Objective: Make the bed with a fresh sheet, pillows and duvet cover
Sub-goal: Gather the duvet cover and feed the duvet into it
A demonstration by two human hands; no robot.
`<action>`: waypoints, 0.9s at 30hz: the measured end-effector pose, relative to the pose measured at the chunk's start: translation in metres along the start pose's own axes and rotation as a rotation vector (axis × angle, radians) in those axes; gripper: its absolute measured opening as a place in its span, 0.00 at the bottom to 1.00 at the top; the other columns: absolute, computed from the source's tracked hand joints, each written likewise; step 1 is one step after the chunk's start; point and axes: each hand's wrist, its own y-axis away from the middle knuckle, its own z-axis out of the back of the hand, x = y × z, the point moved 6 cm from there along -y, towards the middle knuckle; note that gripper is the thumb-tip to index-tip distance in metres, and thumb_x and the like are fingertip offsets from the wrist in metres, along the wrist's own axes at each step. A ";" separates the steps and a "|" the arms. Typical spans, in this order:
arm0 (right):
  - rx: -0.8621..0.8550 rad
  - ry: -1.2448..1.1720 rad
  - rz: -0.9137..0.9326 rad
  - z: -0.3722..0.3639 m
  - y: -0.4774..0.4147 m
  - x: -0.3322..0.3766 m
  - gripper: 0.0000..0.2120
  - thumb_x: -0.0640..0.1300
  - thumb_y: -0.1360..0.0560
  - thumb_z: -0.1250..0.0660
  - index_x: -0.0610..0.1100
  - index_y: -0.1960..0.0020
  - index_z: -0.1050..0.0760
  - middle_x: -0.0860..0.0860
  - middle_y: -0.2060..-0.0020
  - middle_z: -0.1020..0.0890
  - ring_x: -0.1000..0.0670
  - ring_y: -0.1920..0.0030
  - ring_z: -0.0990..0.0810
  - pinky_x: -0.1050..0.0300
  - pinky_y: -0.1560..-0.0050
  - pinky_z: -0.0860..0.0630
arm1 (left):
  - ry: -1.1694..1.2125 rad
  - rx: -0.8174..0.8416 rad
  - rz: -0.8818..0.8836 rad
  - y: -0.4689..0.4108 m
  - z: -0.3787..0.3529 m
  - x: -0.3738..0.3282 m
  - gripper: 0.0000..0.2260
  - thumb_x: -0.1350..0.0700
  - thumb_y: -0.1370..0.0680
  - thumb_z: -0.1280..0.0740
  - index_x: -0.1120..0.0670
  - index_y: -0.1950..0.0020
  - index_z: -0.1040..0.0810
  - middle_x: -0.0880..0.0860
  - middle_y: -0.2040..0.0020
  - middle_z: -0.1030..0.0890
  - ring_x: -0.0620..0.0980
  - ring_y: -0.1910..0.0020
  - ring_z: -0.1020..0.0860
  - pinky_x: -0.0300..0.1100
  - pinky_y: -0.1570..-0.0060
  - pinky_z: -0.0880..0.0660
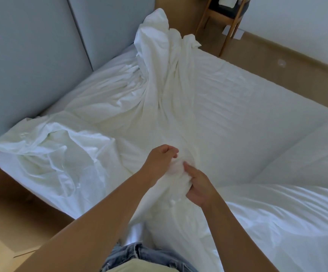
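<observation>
White cotton sheet [167, 99] lies crumpled across the mattress [247, 107], from the upper centre of the frame down to the lower centre. There the left hand [162, 160] and right hand [197, 185] both clutch its bunched end, fingers curled into the fabric.

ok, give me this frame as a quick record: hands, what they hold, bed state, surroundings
left hand: grips a bunch of white cloth
right hand: grips the same bunch, just beside the left
white cloth: runs crumpled from the hands to the far corner; sheet or duvet cover, cannot tell
mattress: striped surface, uncovered on the right half
pillow: on the bed's right side
headboard: grey padded panels
wooden furniture: on the floor beyond the bed
</observation>
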 end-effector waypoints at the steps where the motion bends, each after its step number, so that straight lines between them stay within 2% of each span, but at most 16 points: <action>1: 0.007 -0.104 0.018 0.006 -0.001 0.002 0.16 0.45 0.23 0.40 0.37 0.49 0.17 0.39 0.51 0.16 0.44 0.51 0.16 0.52 0.52 0.19 | -0.165 -0.025 0.013 -0.002 0.006 0.012 0.07 0.52 0.22 0.35 0.52 0.49 0.21 0.47 0.53 0.21 0.47 0.50 0.24 0.37 0.53 0.29; 3: 0.032 -0.278 0.042 0.015 0.001 0.011 0.15 0.48 0.29 0.35 0.38 0.55 0.15 0.41 0.55 0.15 0.45 0.54 0.15 0.50 0.59 0.18 | -0.405 -0.018 0.120 -0.004 0.016 0.045 0.18 0.47 0.22 0.37 0.53 0.35 0.28 0.51 0.41 0.25 0.52 0.40 0.26 0.43 0.41 0.30; 5: 0.029 -0.280 0.026 0.021 0.004 0.015 0.17 0.50 0.33 0.32 0.40 0.52 0.15 0.42 0.53 0.15 0.45 0.53 0.16 0.49 0.60 0.18 | -0.335 -0.002 0.290 -0.004 0.021 0.078 0.25 0.43 0.22 0.37 0.53 0.29 0.35 0.55 0.32 0.31 0.55 0.35 0.30 0.46 0.36 0.32; 8: -0.058 -0.038 -0.097 0.031 0.006 0.005 0.22 0.54 0.34 0.29 0.42 0.45 0.17 0.43 0.49 0.16 0.44 0.49 0.17 0.48 0.57 0.19 | -0.186 -0.034 0.380 -0.005 0.018 0.106 0.30 0.42 0.24 0.35 0.53 0.27 0.38 0.56 0.30 0.34 0.56 0.35 0.30 0.43 0.40 0.32; 10: -0.103 0.158 -0.199 0.035 0.007 -0.006 0.19 0.48 0.35 0.27 0.40 0.48 0.18 0.43 0.55 0.15 0.45 0.56 0.15 0.51 0.59 0.19 | -0.145 -0.075 0.413 -0.008 0.017 0.121 0.30 0.44 0.24 0.34 0.54 0.27 0.38 0.57 0.30 0.33 0.56 0.36 0.29 0.42 0.42 0.32; 12: -0.118 0.301 -0.267 0.039 0.009 -0.017 0.11 0.39 0.31 0.29 0.37 0.50 0.20 0.43 0.61 0.15 0.46 0.63 0.15 0.54 0.66 0.19 | -0.201 -0.132 0.460 -0.007 0.020 0.139 0.31 0.45 0.24 0.34 0.54 0.26 0.40 0.58 0.30 0.34 0.58 0.34 0.31 0.47 0.36 0.32; 14: -0.144 0.301 -0.259 0.046 0.003 -0.025 0.08 0.36 0.28 0.32 0.38 0.49 0.21 0.43 0.62 0.15 0.46 0.64 0.15 0.55 0.68 0.20 | -0.335 -0.242 0.529 -0.005 0.032 0.160 0.34 0.42 0.25 0.34 0.53 0.24 0.44 0.59 0.29 0.38 0.60 0.31 0.35 0.53 0.32 0.36; 16: -0.138 0.229 -0.191 0.051 -0.007 -0.031 0.09 0.37 0.29 0.32 0.40 0.49 0.20 0.44 0.58 0.15 0.47 0.60 0.15 0.55 0.65 0.19 | -0.371 -0.402 0.605 0.001 0.049 0.186 0.39 0.41 0.27 0.32 0.51 0.23 0.49 0.58 0.26 0.44 0.60 0.27 0.43 0.58 0.31 0.42; 18: -0.134 0.096 -0.155 0.056 -0.016 -0.041 0.10 0.38 0.33 0.32 0.41 0.52 0.17 0.45 0.55 0.15 0.47 0.56 0.15 0.55 0.61 0.19 | -0.219 -0.503 0.736 0.007 0.064 0.218 0.46 0.40 0.29 0.29 0.50 0.23 0.56 0.58 0.24 0.48 0.59 0.26 0.46 0.60 0.30 0.43; 20: -0.105 -0.013 -0.176 0.060 -0.022 -0.055 0.11 0.38 0.34 0.32 0.41 0.53 0.16 0.44 0.52 0.15 0.46 0.52 0.16 0.53 0.57 0.19 | 0.118 -0.514 0.821 0.011 0.064 0.248 0.52 0.42 0.32 0.26 0.51 0.23 0.61 0.59 0.25 0.44 0.60 0.27 0.41 0.58 0.30 0.41; 21: -0.083 -0.038 -0.212 0.059 -0.026 -0.062 0.12 0.39 0.34 0.32 0.41 0.52 0.16 0.43 0.51 0.16 0.46 0.51 0.16 0.52 0.55 0.19 | 0.294 -0.504 0.820 0.009 0.059 0.256 0.53 0.44 0.32 0.24 0.53 0.23 0.59 0.58 0.26 0.40 0.59 0.29 0.38 0.56 0.31 0.39; 22: -0.063 -0.038 -0.262 0.057 -0.030 -0.070 0.13 0.39 0.33 0.33 0.40 0.50 0.16 0.43 0.49 0.16 0.45 0.49 0.17 0.52 0.54 0.19 | 0.429 -0.481 0.812 0.007 0.056 0.258 0.49 0.47 0.32 0.24 0.56 0.23 0.53 0.57 0.29 0.34 0.58 0.31 0.33 0.53 0.32 0.37; 23: -0.041 -0.020 -0.307 0.055 -0.034 -0.079 0.14 0.40 0.33 0.34 0.40 0.50 0.16 0.43 0.49 0.16 0.45 0.49 0.17 0.52 0.54 0.19 | 0.511 -0.432 0.799 0.004 0.052 0.258 0.41 0.49 0.31 0.24 0.58 0.26 0.41 0.56 0.34 0.29 0.57 0.36 0.28 0.51 0.35 0.33; 24: -0.025 0.000 -0.339 0.051 -0.039 -0.086 0.13 0.40 0.32 0.35 0.40 0.50 0.16 0.44 0.49 0.16 0.45 0.49 0.17 0.52 0.54 0.19 | 0.562 -0.371 0.781 0.000 0.049 0.255 0.28 0.51 0.30 0.25 0.59 0.34 0.29 0.57 0.41 0.23 0.56 0.43 0.23 0.50 0.41 0.27; 25: -0.022 0.014 -0.364 0.049 -0.044 -0.093 0.13 0.41 0.30 0.35 0.41 0.50 0.16 0.44 0.49 0.16 0.46 0.49 0.17 0.53 0.55 0.19 | 0.595 -0.313 0.764 -0.001 0.047 0.248 0.16 0.54 0.28 0.27 0.58 0.44 0.22 0.57 0.49 0.20 0.55 0.53 0.20 0.48 0.51 0.22; 27: -0.050 0.065 -0.406 0.046 -0.054 -0.105 0.13 0.45 0.31 0.32 0.43 0.49 0.16 0.45 0.47 0.17 0.46 0.47 0.17 0.53 0.55 0.19 | 0.618 -0.257 0.681 0.001 0.052 0.231 0.04 0.57 0.27 0.29 0.56 0.56 0.19 0.54 0.61 0.17 0.53 0.64 0.18 0.44 0.67 0.21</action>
